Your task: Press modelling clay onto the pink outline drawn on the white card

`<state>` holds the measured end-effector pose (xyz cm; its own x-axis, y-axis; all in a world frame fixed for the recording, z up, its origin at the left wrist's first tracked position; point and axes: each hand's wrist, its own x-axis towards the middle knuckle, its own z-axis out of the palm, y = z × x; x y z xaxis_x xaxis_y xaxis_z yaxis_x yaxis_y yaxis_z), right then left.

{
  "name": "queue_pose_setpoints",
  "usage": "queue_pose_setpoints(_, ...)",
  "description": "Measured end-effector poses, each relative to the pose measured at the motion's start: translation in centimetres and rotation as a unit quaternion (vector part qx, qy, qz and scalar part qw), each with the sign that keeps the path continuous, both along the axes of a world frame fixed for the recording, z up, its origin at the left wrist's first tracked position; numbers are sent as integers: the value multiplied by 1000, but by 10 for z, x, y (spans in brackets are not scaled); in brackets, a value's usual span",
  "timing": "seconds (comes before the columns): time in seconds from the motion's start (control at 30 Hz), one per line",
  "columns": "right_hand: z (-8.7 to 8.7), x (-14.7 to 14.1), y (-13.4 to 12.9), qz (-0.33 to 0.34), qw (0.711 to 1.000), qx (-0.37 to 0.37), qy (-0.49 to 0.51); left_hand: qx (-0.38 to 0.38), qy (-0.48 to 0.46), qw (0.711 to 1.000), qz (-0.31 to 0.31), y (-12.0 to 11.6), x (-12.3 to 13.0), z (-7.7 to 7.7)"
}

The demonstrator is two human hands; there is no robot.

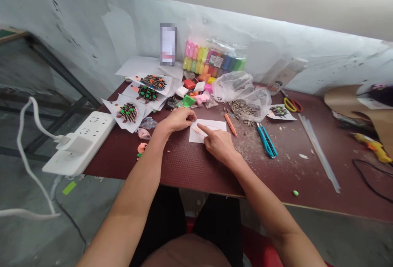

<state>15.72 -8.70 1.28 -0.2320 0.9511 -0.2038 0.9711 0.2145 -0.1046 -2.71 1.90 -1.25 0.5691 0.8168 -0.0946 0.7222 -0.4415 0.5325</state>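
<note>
A small white paper card (217,126) lies on the dark red table, with a thin outline drawn on it and a patch of pale orange clay (196,130) at its left part. My right hand (218,142) rests over the card's lower edge, its index finger stretched onto the clay and the other fingers curled. Just beyond the card's upper left corner is my left hand (181,119), fingers bent together; whether anything small is between them cannot be made out. An orange marker (230,125) lies right of the card.
Seed hedgehog cards (127,112) lie at the left near a white power strip (89,136). Colourful clay packs (213,59), a bag of seeds (245,107), a teal cutter (266,141), scissors (292,104), glue sticks (319,152) and a yellow glue gun (373,146) lie behind and right.
</note>
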Motion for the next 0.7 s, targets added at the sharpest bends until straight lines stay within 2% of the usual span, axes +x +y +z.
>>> queue_pose_setpoints(0.27, 3, -9, -7, 36, 997, -54, -32, 16, 6, 1000, -2, 1, 0, -3)
queue_pose_setpoints(0.7, 9, -8, -15, 34, 997, -65, -38, 4, 20, 1000, 8, -4, 2, 3)
